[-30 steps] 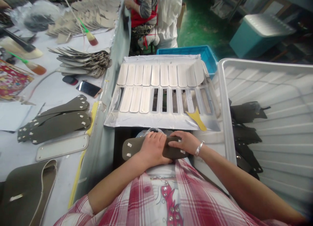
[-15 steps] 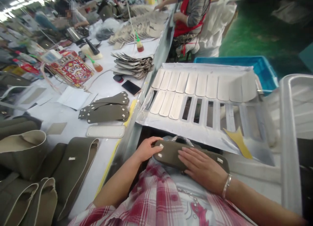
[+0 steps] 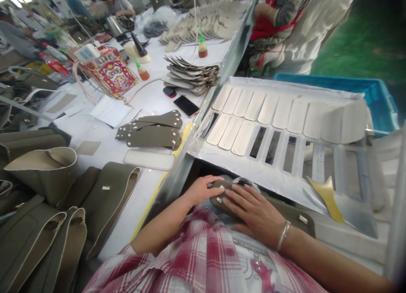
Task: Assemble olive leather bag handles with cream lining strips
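Note:
An olive-brown rounded panel (image 3: pixel 303 212) with small white tabs lies across my lap. My left hand (image 3: pixel 203 190) grips its left end, thumb on top and fingers at the far edge. Flat on its upper face rests my right hand (image 3: pixel 253 208), fingers stretched out and slightly apart, covering the panel's middle. On the table to the left, similar olive pieces with white tabs (image 3: pixel 152 136) lie stacked. Just in front of them is a pale rounded plate (image 3: pixel 149 159) with small dots near its ends.
A white slotted rack (image 3: pixel 196 151) holding pale strips (image 3: pixel 247 102) stands ahead, a yellow scrap (image 3: pixel 328 200) on its near edge. Behind it sits a blue crate (image 3: pixel 377 90). Folded olive pieces (image 3: pixel 108 200), a phone (image 3: pixel 186 105) and glue bottles (image 3: pixel 203 50) are on the table. A co-worker (image 3: pixel 279 14) sits beyond.
My right hand has slid left along the panel, nearer my left hand. My left hand keeps its grip on the end. The view has shifted a little, moving the surroundings rightward.

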Tool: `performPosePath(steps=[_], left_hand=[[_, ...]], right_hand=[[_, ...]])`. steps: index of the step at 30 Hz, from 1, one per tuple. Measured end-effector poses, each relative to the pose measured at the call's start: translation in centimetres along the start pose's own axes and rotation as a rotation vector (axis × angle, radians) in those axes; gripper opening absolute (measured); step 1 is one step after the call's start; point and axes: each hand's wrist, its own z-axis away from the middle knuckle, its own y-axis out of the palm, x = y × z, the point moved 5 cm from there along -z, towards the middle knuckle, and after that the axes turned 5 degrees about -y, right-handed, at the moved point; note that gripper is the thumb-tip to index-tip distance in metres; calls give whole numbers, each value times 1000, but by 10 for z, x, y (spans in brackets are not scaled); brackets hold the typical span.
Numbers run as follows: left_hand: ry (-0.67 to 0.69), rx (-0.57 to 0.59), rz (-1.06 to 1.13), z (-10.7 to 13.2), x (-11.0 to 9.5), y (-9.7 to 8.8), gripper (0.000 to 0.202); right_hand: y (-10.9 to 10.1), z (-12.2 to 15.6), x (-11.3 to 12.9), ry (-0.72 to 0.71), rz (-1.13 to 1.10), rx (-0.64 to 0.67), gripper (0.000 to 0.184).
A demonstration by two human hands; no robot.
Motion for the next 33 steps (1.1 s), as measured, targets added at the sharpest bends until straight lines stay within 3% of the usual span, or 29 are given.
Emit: performPosePath(steps=[6,12,17,19,21,23,25,28,33], left_hand=[[-11,-26,-54,3,-2,2,41],[3,-63,-186,10,-8,6,42],[-101,98,-67,13,-3,10,53],[-120,171,10,15,-4,11,56],[-126,182,28,16,-6,11,55],[-136,148,13,17,-6,11,53],[-148,114,3,16,-4,12,52],[-161,80,19,16,0,17,52],[-153,39,55,17,4,21,54]], right_hand=[[-14,24,-8,-52,3,-1,64],[-29,105,-18,53,116,46,65],[-41,153,-14,198,162,80,60],[-42,162,-15,310,63,17,46],[-42,173,-22,527,-99,-153,38],[-36,187,-33,814,-337,-357,39],[-21,193,-40,1015,-661,-439,44],[-3,183,-41,1067,-1089,-420,44],[1,177,-41,1145,-1179,-609,47]])
